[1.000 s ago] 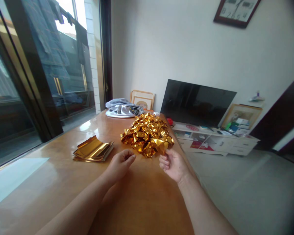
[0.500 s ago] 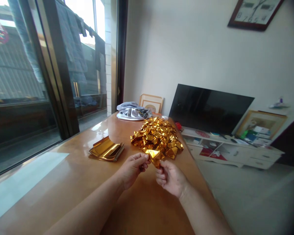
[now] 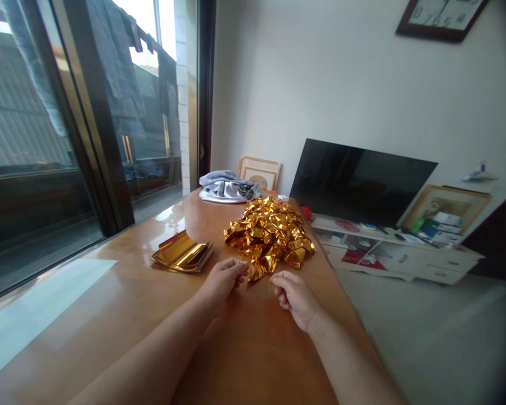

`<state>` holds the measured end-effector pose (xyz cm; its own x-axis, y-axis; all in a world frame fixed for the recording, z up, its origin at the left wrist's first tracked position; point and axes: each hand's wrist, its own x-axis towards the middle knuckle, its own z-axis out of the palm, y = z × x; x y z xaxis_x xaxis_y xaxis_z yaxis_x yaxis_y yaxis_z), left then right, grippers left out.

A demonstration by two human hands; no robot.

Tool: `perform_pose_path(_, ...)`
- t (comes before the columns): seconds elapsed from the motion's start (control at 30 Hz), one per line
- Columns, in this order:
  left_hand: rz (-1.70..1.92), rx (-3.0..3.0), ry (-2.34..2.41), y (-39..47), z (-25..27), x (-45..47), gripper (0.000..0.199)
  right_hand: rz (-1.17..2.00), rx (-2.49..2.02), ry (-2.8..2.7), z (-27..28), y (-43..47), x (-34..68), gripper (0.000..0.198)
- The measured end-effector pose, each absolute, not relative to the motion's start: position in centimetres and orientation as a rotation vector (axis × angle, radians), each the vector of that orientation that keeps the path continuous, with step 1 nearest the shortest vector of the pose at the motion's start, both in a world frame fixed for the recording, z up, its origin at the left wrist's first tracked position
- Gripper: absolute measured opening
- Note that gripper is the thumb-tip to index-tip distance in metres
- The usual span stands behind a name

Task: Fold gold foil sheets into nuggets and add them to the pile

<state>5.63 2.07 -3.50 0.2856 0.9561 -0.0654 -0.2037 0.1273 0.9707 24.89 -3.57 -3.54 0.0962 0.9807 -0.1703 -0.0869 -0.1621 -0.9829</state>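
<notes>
A folded gold foil paper piece (image 3: 257,270) rests on the table at the front edge of a heap of similar folded gold foil pieces (image 3: 274,228). My left hand (image 3: 224,281) is just to its left, thumb and fingers pressed together, fingertips beside the foil with nothing visible between them. On the other side, my right hand (image 3: 296,297) has its fingers curled closed, a little apart from the piece and nothing visible in it. Left of the heap lies a stack of flat gold foil sheets (image 3: 182,253), its top sheets curling up.
The brown table (image 3: 236,349) carries a pale sheet (image 3: 46,309) on the left and folded grey-blue cloth (image 3: 225,188) at the far end. A window (image 3: 46,140) borders it on the left. Beyond the right edge are a television (image 3: 362,180) and a low white cabinet (image 3: 430,270).
The gold foil piece held between both hands has been let go at the front of the heap. My hands have drawn slightly apart, and the view has shifted a little.
</notes>
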Motion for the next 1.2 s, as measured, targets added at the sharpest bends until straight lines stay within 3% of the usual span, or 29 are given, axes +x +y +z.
perform_pose_path(0.33, 1.141, 1.702, 1.094, 2.2, -4.1, 5.8, 0.033, 0.877, -1.410, -1.441, -5.0, -3.1, 24.4, 0.015)
perform_pose_path(0.57, 1.028, 2.125, 1.303, 2.8, -5.6, 6.2, 0.019, 0.731, -1.460, -1.570, -5.7, -2.7, 24.7, 0.017)
perform_pose_path(0.93, 1.172, 1.819, 1.073, 3.0, -4.4, 5.1, 0.022, 0.683, -1.406, -1.543, -5.5, -2.5, 25.2, 0.017)
perform_pose_path(1.2, 1.046, 1.410, 0.717, 1.7, -2.6, 4.9, 0.026, 1.007, -1.229, -1.143, -3.7, -2.9, 25.0, 0.028)
